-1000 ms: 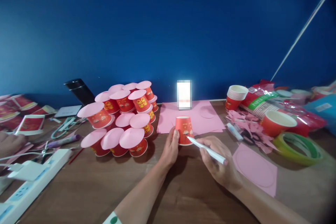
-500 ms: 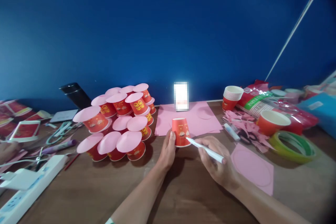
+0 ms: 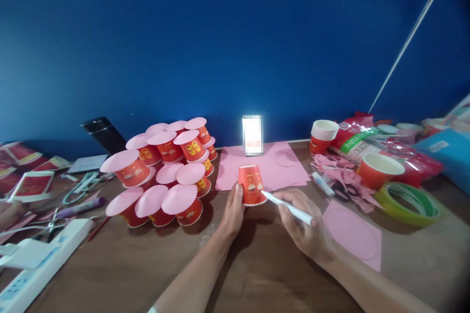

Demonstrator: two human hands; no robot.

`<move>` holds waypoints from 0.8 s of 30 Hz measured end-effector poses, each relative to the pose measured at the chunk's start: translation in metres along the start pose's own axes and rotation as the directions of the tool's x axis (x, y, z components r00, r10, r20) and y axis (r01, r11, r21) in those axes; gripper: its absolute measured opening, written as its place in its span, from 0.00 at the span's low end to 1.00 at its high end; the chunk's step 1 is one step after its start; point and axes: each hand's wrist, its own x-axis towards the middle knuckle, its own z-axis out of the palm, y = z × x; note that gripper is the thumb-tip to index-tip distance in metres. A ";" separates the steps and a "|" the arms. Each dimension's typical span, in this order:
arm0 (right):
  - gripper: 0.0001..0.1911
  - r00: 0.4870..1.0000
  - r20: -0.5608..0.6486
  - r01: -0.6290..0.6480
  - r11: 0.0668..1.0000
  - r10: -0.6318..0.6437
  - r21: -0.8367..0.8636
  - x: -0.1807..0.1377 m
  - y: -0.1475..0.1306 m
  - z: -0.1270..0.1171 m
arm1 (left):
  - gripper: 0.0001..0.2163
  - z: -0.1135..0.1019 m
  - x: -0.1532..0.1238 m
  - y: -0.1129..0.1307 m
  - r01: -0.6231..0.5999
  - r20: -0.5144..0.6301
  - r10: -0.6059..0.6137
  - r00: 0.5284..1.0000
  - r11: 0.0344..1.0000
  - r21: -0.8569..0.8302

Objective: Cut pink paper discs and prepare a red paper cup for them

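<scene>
A red paper cup (image 3: 251, 185) with printed figures is upside down in front of me, its wider rim at the bottom. My left hand (image 3: 234, 210) grips it from the left side, thumb toward me. In my right hand (image 3: 300, 215) is a white marker pen (image 3: 290, 208), its tip at the lower right of the cup's side; whether it touches cannot be told. Behind the cup lie sheets of pink paper (image 3: 233, 164). To the left stand stacked red cups (image 3: 171, 150) in rows with pink paper discs (image 3: 179, 198) on and between them.
A square of pink paper with a drawn circle (image 3: 352, 237) lies right of my forearm. Beyond it are a roll of tape (image 3: 389, 210), scissors (image 3: 345, 190), paper scraps, and a nested stack of cups (image 3: 320, 145). A power strip (image 3: 51, 254) lies left; another person's hand (image 3: 10, 215) shows there.
The cup has tilted and turned slightly in my left hand, and the pen tip remains at its lower right side. The whole view has shifted a little.
</scene>
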 end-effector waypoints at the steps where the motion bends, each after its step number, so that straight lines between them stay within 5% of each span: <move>1: 0.08 1.000 -0.001 0.001 1.000 -0.001 0.001 0.000 0.000 0.000 | 0.18 0.000 0.000 0.000 0.004 -0.004 -0.004 1.000 1.000 -0.008; 24: 0.07 1.000 0.004 -0.030 0.999 0.030 0.021 0.001 0.003 -0.002 | 0.21 -0.004 0.002 -0.005 0.034 -0.045 -0.034 0.998 0.999 -0.007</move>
